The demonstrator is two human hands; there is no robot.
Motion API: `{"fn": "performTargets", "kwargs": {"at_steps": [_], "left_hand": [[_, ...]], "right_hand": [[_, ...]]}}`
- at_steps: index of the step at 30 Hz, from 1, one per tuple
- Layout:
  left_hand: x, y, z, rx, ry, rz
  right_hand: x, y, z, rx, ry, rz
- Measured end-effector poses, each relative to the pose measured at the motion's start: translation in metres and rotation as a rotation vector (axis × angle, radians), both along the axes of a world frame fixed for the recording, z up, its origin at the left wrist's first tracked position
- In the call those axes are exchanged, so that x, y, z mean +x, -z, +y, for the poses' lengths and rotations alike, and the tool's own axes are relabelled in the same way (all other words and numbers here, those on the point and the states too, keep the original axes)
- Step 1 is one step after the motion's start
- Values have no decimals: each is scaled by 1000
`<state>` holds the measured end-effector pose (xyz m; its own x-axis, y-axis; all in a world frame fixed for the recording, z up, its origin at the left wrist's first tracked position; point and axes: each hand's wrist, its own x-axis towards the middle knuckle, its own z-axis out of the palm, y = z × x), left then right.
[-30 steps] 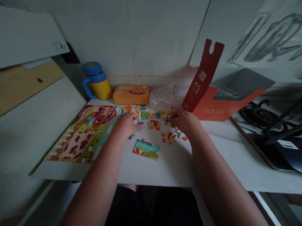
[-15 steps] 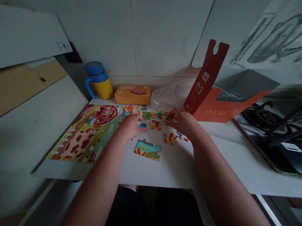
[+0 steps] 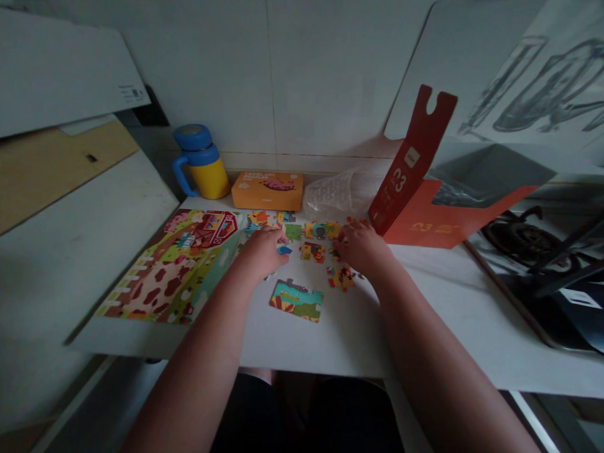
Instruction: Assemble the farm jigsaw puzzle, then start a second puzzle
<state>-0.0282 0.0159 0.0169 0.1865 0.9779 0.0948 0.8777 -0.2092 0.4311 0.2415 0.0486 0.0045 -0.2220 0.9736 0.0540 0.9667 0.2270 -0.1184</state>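
My left hand (image 3: 265, 250) is closed around a blue puzzle piece (image 3: 283, 250), which shows between thumb and fingers. My right hand (image 3: 357, 243) curls downward with its fingertips at a small dark green puzzle piece (image 3: 336, 255), mostly covered by the hand. Between the hands lie a green puzzle piece (image 3: 294, 232) and an orange and red one (image 3: 312, 252). Below the right hand is a yellow and red piece (image 3: 342, 277). Nearer to me rests a joined turquoise section (image 3: 297, 300) with a crocodile picture. A farm picture sheet (image 3: 173, 267) lies left of my left hand.
An orange puzzle box (image 3: 267, 191) stands against the wall beside a blue and yellow mug (image 3: 207, 172). Crumpled clear plastic (image 3: 328, 194) lies to its right. An opened red-orange box (image 3: 427, 218) and a black gas stove (image 3: 545, 277) occupy the right side.
My right hand has shifted slightly down, and a dark green piece now shows at its fingertips. The left hand keeps the blue piece in nearly the same place.
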Motion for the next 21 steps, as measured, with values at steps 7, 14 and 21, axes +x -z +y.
{"fn": "performTargets", "kwargs": {"at_steps": [7, 14, 21], "left_hand": [[-5, 5, 4, 23, -4, -20], [-10, 8, 9, 47, -4, -11], [-7, 6, 6, 30, -23, -20]], "right_hand": [[5, -32, -11, 123, 180, 81], [34, -73, -29, 345, 508, 161], [54, -47, -17, 67, 402, 8]]}}
